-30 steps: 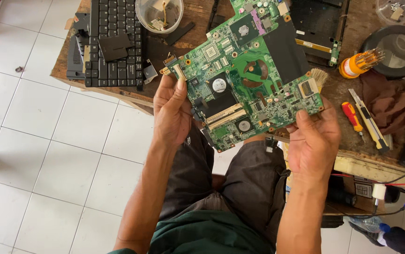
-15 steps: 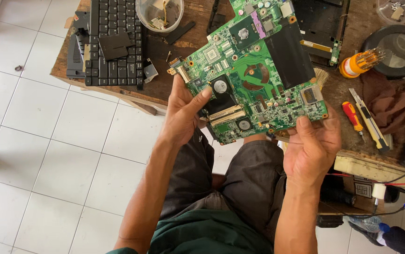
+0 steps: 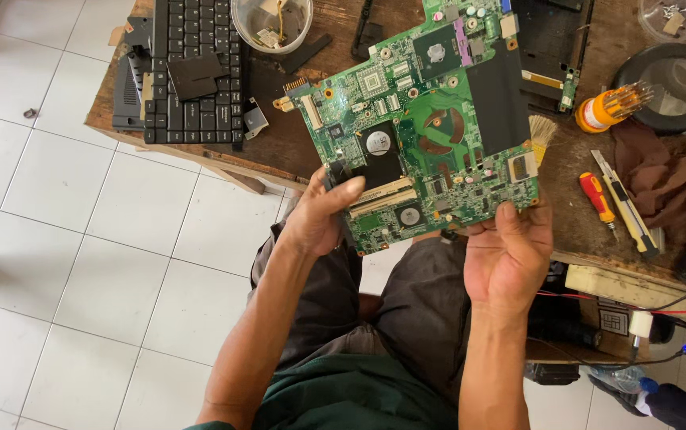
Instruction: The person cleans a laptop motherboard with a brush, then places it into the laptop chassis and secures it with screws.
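Wooden workbench (image 3: pixel 295 151), left hand (image 3: pixel 319 215) and right hand (image 3: pixel 510 251) gripping green circuit board (image 3: pixel 431 127), palms up.

I see both forearms bare to the elbow, no sleeves, watch or rings showing. My left hand (image 3: pixel 319 219) and right hand (image 3: pixel 509 256) wear no gloves. I have on a dark green shirt (image 3: pixel 355 394) and dark grey-brown trousers (image 3: pixel 419 306).
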